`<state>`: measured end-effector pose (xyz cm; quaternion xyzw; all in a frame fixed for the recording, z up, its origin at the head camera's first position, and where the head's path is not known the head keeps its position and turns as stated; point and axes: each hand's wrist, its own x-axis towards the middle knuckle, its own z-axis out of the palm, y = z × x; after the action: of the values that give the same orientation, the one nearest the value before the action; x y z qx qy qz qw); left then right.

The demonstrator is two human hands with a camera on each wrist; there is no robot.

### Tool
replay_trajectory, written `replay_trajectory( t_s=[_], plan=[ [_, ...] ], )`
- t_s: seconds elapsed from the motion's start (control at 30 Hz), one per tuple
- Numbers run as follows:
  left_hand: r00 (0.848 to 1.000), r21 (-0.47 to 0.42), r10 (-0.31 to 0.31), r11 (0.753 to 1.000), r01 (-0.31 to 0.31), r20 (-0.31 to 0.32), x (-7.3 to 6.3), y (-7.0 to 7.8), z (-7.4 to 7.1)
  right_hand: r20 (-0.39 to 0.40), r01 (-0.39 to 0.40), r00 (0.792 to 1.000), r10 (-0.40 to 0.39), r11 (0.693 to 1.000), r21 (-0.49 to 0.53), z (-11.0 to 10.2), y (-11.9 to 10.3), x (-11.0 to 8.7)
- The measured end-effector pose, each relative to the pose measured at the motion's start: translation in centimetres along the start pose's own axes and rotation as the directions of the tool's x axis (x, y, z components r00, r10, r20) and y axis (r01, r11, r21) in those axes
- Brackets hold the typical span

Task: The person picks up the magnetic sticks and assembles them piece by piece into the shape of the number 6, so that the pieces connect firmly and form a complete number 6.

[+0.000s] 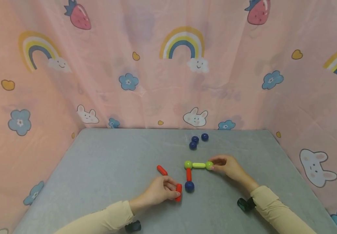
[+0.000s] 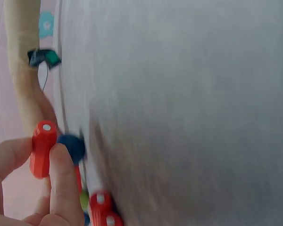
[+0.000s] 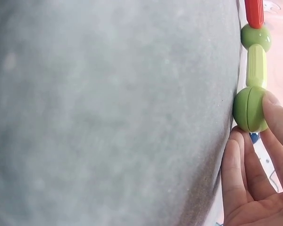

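Observation:
Between thumb and fingers my left hand point(image 1: 159, 191) pinches a red magnetic rod point(image 1: 178, 193), whose pale metal tip shows in the left wrist view. Just right of it lies a joined piece: a dark blue ball point(image 1: 189, 186), a red rod point(image 1: 189, 175), a green ball point(image 1: 188, 164), a light green rod point(image 1: 199, 165) and a second green ball point(image 1: 209, 165), forming a corner. My right hand point(image 1: 228, 167) holds that second green ball point(image 3: 249, 109) by thumb and fingertips. The held red rod point(image 2: 43, 150) stands apart from the blue ball in the head view.
Another red rod point(image 1: 162, 170) lies beyond my left hand; the left wrist view shows two loose red rods point(image 2: 101, 201) close together. Three dark blue balls point(image 1: 195, 139) sit farther back on the grey table point(image 1: 113, 152). A patterned pink curtain point(image 1: 145, 104) encloses the table's back and sides.

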<state>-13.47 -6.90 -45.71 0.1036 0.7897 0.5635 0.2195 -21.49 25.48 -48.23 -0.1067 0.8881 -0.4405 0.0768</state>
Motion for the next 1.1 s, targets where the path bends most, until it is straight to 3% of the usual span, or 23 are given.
replay_trajectory(
  t_s=[0.13, 0.37, 0.5, 0.77, 1.1],
  plan=[
    [0.999, -0.043, -0.037, 0.998, 0.038, 0.033, 0.0, 0.2, 1.5, 0.001, -0.009, 1.000, 0.009, 1.000, 0.005, 0.0, 0.0, -0.1],
    [0.996, -0.010, -0.075, 0.997, 0.076, 0.046, -0.3, 0.7, 3.2, 0.005, -0.008, 1.000, 0.008, 1.000, 0.007, 0.0, 0.0, -0.1],
    [0.993, -0.035, -0.100, 0.994, 0.102, 0.056, -0.2, 1.0, 3.8, 0.004, -0.010, 1.000, 0.010, 1.000, 0.009, 0.0, 0.1, -0.1],
    [0.988, -0.093, -0.135, 0.986, 0.141, 0.070, 0.3, 0.8, 4.5, 0.006, -0.011, 1.000, 0.010, 0.999, 0.032, 0.0, 0.0, 0.0],
    [0.985, -0.085, -0.167, 0.982, 0.170, 0.042, 0.5, 0.7, 4.3, 0.001, 0.005, 1.000, -0.005, 0.999, 0.042, -0.1, 0.3, -0.1]
  ],
)
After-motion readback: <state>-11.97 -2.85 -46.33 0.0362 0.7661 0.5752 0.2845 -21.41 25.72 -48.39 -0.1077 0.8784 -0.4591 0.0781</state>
